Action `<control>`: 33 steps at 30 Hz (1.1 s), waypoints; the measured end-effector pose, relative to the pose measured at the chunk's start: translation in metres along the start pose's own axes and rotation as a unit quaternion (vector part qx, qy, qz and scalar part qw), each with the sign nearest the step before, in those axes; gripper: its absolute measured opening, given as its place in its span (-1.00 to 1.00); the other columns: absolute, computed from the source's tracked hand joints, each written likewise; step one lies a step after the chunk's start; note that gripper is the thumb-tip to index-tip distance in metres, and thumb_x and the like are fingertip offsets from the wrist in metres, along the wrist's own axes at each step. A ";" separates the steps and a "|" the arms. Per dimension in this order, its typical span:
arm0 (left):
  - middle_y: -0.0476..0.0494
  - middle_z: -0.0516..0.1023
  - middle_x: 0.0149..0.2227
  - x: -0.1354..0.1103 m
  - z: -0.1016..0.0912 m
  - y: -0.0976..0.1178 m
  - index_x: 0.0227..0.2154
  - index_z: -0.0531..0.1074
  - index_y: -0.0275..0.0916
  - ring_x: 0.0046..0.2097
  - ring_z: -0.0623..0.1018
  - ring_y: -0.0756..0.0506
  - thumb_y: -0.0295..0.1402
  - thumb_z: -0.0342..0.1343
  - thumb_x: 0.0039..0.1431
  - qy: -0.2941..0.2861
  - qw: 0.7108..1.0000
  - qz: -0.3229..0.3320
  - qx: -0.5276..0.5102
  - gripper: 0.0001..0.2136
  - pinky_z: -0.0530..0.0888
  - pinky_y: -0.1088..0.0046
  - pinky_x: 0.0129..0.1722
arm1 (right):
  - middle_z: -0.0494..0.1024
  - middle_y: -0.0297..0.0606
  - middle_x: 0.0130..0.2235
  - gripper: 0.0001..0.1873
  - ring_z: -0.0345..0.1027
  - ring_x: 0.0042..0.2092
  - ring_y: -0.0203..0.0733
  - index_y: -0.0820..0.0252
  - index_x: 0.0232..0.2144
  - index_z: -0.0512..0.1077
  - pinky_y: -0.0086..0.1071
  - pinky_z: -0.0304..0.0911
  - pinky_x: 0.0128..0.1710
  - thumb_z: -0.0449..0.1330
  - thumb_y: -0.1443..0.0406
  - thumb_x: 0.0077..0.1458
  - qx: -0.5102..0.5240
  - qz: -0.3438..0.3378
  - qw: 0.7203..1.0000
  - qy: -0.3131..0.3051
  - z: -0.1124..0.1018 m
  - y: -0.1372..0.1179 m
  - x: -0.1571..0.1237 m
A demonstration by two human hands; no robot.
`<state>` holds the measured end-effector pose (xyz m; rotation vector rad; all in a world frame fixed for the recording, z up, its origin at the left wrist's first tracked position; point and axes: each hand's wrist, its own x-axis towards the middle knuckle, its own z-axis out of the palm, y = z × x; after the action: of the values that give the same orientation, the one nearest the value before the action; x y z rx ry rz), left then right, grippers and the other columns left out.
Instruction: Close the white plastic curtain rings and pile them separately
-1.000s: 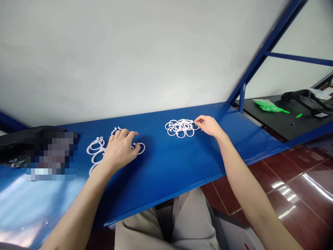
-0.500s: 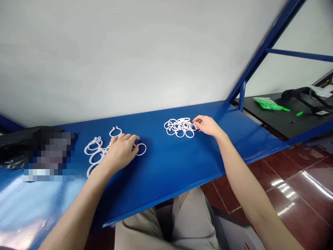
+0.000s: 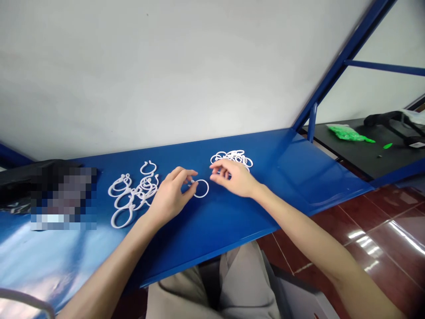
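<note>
My left hand [image 3: 169, 195] pinches a white plastic ring [image 3: 200, 188] between thumb and fingers, just over the blue shelf [image 3: 282, 177]. My right hand [image 3: 232, 177] hovers close to the ring's right side, fingers loosely curled, holding nothing that I can see. Behind the right hand lies a small heap of white rings [image 3: 234, 158]. To the left of my left hand, several larger white rings [image 3: 133, 192] are spread out on the shelf.
A pixelated dark object [image 3: 63, 195] sits at the shelf's left end. A blue slanted post [image 3: 335, 66] rises at the right. Beyond it a black table [image 3: 365, 153] carries green items [image 3: 348, 134] and a black object. Red tiled floor lies below right.
My left hand slid a ring out of the left group and carried it right, to the middle. My right hand left the small heap and came left to meet it.
</note>
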<state>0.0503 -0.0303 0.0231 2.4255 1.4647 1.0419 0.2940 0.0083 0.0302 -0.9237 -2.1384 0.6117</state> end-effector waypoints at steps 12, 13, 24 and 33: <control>-0.13 0.69 -0.32 0.002 0.007 0.010 -0.19 0.54 -0.21 -0.30 0.64 -0.13 0.08 0.19 0.15 -0.012 0.936 -0.247 -0.250 -0.57 0.56 0.36 -0.24 | 0.63 -0.28 -0.22 -0.81 0.54 -0.27 -0.27 0.13 -0.06 0.48 -0.35 0.49 -0.22 0.21 0.27 0.29 0.168 0.029 0.985 0.018 0.032 -0.010 -0.007; -0.14 0.69 -0.32 0.001 0.008 0.009 -0.18 0.54 -0.22 -0.30 0.65 -0.14 0.09 0.20 0.14 -0.015 0.927 -0.261 -0.268 -0.55 0.56 0.36 -0.24 | 0.64 -0.27 -0.21 -0.82 0.55 -0.26 -0.26 0.14 -0.07 0.49 -0.35 0.49 -0.22 0.21 0.27 0.29 0.166 0.027 0.986 0.015 0.033 -0.011 -0.007; -0.03 0.71 -0.36 -0.009 0.013 0.025 -0.23 0.61 -0.13 -0.30 0.68 -0.13 -0.02 0.21 0.19 0.016 0.965 -0.174 -0.194 -0.70 0.51 0.43 -0.28 | 0.61 -0.32 -0.30 -0.88 0.48 -0.30 -0.25 0.13 -0.28 0.51 -0.38 0.36 -0.27 0.19 0.31 0.32 0.085 -0.021 0.996 -0.021 0.033 -0.012 -0.011; 0.04 0.67 -0.44 -0.005 0.009 0.033 -0.40 0.54 -0.13 -0.46 0.58 -0.02 -0.09 0.15 0.25 0.025 0.974 -0.147 -0.171 -0.75 0.41 0.50 -0.41 | 0.59 -0.29 -0.26 -0.85 0.47 -0.26 -0.24 0.13 -0.29 0.44 -0.37 0.36 -0.24 0.12 0.29 0.38 0.030 -0.075 0.997 0.010 0.035 -0.010 -0.012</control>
<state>0.0788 -0.0501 0.0282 1.8948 1.4602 1.1781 0.2687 -0.0113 0.0094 -0.7252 -2.1370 0.5857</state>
